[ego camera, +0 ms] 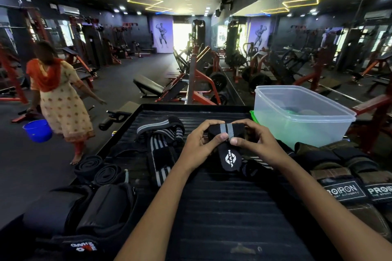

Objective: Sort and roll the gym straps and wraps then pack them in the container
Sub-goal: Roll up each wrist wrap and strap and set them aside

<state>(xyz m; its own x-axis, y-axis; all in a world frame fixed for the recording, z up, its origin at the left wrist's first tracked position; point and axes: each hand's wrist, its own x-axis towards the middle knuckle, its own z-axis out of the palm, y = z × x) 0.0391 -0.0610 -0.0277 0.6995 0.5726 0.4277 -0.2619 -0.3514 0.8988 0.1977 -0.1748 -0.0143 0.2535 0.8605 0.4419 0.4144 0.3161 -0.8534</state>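
Both hands hold one black wrist wrap (228,133) with two grey stripes, rolled up, above the black ribbed table (222,207). My left hand (201,144) grips its left side, thumb on top. My right hand (252,140) grips the right side. The wrap's tab with a white logo (230,159) hangs down between the hands. A clear plastic container (301,114) stands at the back right with something green inside. Loose black wraps with grey stripes (163,140) lie left of my hands.
Two rolled black straps (99,170) and padded black supports (84,207) lie at the table's left. Brown and black PROIRON wraps (347,178) lie at the right. A person in a patterned dress (59,99) walks by a blue bucket (38,130) on the gym floor.
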